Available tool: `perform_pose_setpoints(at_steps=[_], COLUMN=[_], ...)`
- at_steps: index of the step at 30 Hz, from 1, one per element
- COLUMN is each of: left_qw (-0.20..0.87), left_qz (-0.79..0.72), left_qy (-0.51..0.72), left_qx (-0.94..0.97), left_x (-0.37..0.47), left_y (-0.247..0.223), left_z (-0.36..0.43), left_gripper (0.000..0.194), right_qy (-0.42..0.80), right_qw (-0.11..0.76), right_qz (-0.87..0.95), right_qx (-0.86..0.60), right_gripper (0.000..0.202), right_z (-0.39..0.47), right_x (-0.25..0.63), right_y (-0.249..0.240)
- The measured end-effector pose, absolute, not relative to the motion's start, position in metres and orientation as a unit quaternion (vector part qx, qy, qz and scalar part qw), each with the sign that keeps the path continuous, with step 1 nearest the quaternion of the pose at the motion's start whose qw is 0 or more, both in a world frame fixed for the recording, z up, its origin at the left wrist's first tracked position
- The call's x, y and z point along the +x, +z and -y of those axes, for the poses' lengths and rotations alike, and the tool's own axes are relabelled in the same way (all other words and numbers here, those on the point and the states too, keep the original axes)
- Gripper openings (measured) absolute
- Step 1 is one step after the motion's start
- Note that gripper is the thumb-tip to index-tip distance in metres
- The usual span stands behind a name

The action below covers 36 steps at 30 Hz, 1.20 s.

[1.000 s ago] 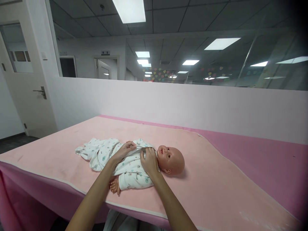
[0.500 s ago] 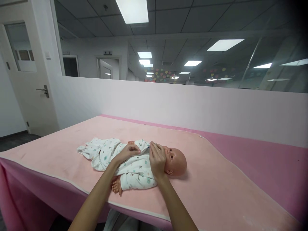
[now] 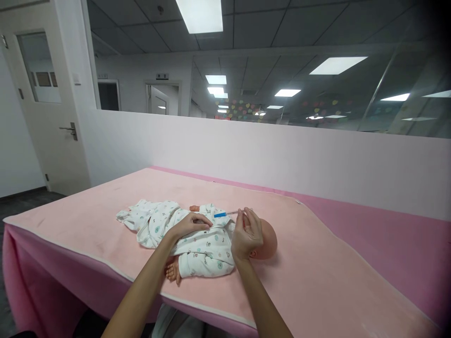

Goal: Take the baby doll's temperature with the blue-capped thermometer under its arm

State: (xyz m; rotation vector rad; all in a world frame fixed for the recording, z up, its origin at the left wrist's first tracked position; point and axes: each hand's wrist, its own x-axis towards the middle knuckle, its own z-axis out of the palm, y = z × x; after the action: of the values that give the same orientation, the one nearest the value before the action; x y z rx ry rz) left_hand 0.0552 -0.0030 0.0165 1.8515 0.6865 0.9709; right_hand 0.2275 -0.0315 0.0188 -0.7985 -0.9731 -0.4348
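A baby doll (image 3: 267,240) in a white patterned sleepsuit (image 3: 197,249) lies on its back on a pink mat (image 3: 317,272), head to the right. My left hand (image 3: 190,224) rests on the doll's chest, fingers curled on the suit's front. My right hand (image 3: 246,234) is raised over the doll's face and hides most of it. Its fingertips pinch a thin clear stick with a blue tip, like a thermometer (image 3: 225,214), which points left toward the doll's collar.
The mat covers a pink-draped table (image 3: 405,234) against a low white partition (image 3: 282,150) with glass above. A white door (image 3: 45,108) stands at the left. The table's near edge (image 3: 105,272) runs just below the doll.
My right hand has lifted from the doll's collar and drawn out the thin blue-tipped stick, moving right over the face. My left hand stays on the chest.
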Motion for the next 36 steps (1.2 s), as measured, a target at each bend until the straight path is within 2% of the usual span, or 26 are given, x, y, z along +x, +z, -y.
perform_pose_setpoints(at_steps=[7, 11, 13, 18, 24, 36], left_qw=[0.505, 0.542, 0.561, 0.625, 0.673, 0.697], left_qz=[-0.287, -0.3, -0.302, -0.227, -0.154, -0.122], left_qy=[0.449, 0.51, 0.545, 0.582, 0.555, 0.545], left_qx=[0.679, 0.597, 0.546, 0.468, 0.464, 0.45], left_x=[0.054, 0.053, 0.053, 0.051, 0.049, 0.046], left_y=[0.008, 0.002, 0.0, -0.002, 0.002, 0.005], left_z=[-0.004, -0.009, -0.011, -0.015, -0.012, -0.006], left_gripper=[0.032, 0.03, 0.029, 0.038, 0.039, 0.031], right_qy=[-0.038, 0.016, 0.028, 0.023, -0.025, 0.033], right_qw=[0.802, 0.805, 0.797, 0.77, 0.771, 0.771], right_qz=[0.5, 0.5, 0.5, 0.516, 0.508, 0.505], right_qx=[-0.324, -0.319, -0.337, -0.374, -0.384, -0.386], right_gripper=[0.02, 0.034, 0.034, 0.018, 0.021, 0.021], right_z=[0.041, 0.044, 0.043, 0.037, 0.033, 0.033], right_x=[0.204, 0.199, 0.2, 0.205, 0.21, 0.211], right_y=[0.011, 0.011, 0.01, 0.006, 0.005, 0.002])
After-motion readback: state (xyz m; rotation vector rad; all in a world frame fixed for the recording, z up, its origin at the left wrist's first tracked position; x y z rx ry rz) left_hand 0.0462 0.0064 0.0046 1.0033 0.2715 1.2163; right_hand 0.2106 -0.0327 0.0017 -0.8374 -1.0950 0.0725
